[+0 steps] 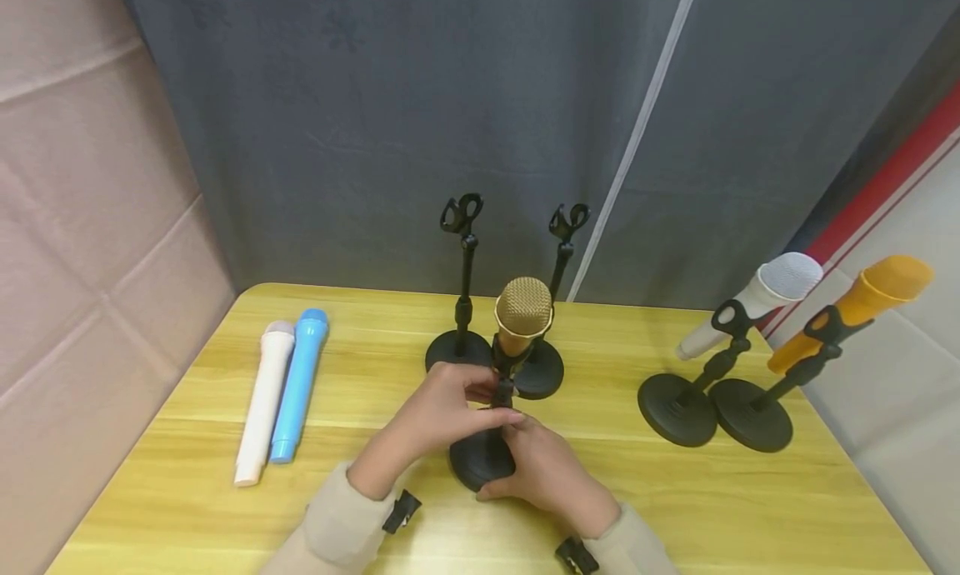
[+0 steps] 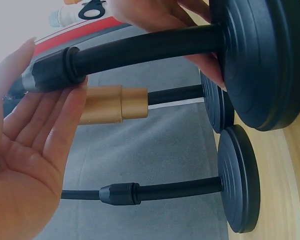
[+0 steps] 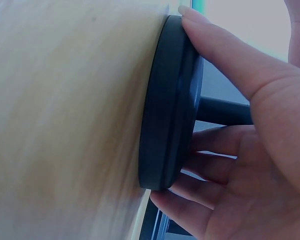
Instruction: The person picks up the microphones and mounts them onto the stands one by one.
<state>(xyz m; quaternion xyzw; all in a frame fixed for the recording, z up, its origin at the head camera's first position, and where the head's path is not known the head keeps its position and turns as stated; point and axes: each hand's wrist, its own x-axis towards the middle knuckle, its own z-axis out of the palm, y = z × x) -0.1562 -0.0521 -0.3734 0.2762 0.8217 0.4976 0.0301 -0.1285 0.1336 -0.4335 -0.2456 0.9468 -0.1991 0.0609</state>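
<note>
A gold microphone (image 1: 524, 307) sits in the clip of a black desk stand at the table's near middle. My left hand (image 1: 450, 404) holds that stand's pole around its collar (image 2: 55, 70), thumb on one side and fingers on the other. Lower down, my right hand (image 1: 543, 467) grips the round base (image 3: 172, 105) by its edge, thumb and fingers spread across it. In the right wrist view the base stands close over the tabletop. The lower end of the gold microphone handle (image 2: 115, 104) shows behind the pole in the left wrist view.
Two stands with vacant clips, a left one (image 1: 465, 304) and a right one (image 1: 564, 250), stand just behind. White (image 1: 264, 400) and blue (image 1: 300, 383) microphones lie at left. At right, stands hold a white microphone (image 1: 757, 300) and an orange one (image 1: 855, 312).
</note>
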